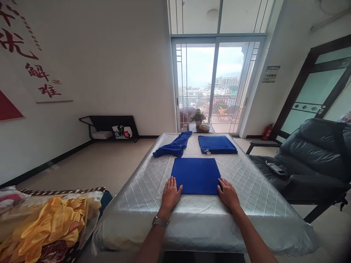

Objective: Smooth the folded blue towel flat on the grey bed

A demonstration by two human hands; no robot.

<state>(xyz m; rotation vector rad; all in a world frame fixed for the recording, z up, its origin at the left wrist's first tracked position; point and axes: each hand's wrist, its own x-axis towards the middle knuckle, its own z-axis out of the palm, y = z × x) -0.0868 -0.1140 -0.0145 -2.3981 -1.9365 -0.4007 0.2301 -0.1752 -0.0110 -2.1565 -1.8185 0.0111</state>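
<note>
A folded blue towel (196,175) lies flat in the middle of the table with the silver quilted cover (255,197). My left hand (170,194) rests flat on the cover at the towel's near left corner, fingers stretched out and touching its edge. My right hand (228,193) lies at the near right corner, fingers at the towel's edge, holding nothing. Farther back sits a second folded blue towel (217,144) on the right. A crumpled blue towel (173,146) lies at the back left.
A black reclining chair (309,160) with a remote (276,168) on its seat stands right of the table. A patterned blanket with yellow fabric (46,223) lies at the lower left. A black low shelf (109,128) stands against the far wall. Glass balcony doors (216,84) are behind the table.
</note>
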